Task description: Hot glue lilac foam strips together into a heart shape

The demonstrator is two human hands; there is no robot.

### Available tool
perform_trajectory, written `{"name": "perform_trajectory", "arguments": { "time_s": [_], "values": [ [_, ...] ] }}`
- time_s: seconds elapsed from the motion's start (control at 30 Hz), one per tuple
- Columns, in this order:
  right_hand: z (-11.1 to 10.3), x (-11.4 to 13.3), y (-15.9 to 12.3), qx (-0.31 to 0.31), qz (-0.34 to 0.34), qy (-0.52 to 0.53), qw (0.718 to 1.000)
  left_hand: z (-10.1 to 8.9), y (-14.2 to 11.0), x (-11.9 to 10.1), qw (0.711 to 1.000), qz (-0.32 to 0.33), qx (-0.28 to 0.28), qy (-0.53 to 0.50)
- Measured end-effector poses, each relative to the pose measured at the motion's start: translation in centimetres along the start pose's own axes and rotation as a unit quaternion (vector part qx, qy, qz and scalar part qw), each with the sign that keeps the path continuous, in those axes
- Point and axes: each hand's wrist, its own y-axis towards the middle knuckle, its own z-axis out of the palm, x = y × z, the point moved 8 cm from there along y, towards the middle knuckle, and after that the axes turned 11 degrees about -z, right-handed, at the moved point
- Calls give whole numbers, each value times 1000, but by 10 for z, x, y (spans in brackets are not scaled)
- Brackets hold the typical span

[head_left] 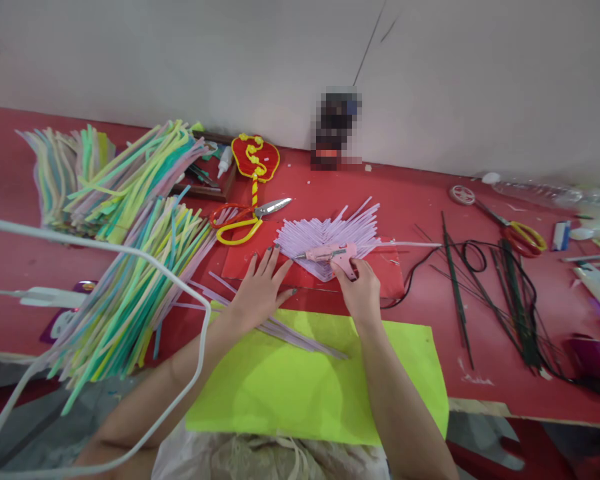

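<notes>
My right hand (pixel 361 283) is closed around the handle of a pink glue gun (pixel 330 253), whose nozzle points left. A pale glue stick (pixel 407 244) juts from its rear, and a black cord trails off to the right. Beneath the gun lies a leaf-like fan of lilac pipe cleaners (pixel 325 230) set side by side on a red sheet (pixel 243 257). My left hand (pixel 260 287) lies with fingers spread on the red sheet, just left of the fan. Loose lilac pipe cleaners (pixel 300 339) run below it, partly over a lime-green sheet (pixel 320 393).
Bundles of coloured pipe cleaners (pixel 135 287) fill the left. Scissors (pixel 250 220) lie behind my left hand, beside a red ornament (pixel 265 160) and a tray (pixel 220 195). Dark green wires (pixel 513 300) and other scissors (pixel 523 235) are right. A white cable (pixel 203 333) loops across the left foreground.
</notes>
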Motion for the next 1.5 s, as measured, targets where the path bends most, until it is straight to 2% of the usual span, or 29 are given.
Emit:
{"name": "perform_trajectory", "arguments": {
  "time_s": [0.53,0.93,1.5],
  "values": [
    [-3,5,-1,2,-7,-14,1000,1,0,1,1000,-2,-4,-12],
    [-2,-13,-1,38,55,34,997,1,0,2,1000,-2,-12,-24],
    [-8,-11,-1,47,54,24,997,-2,0,2,999,-4,-14,-33]
  ]
}}
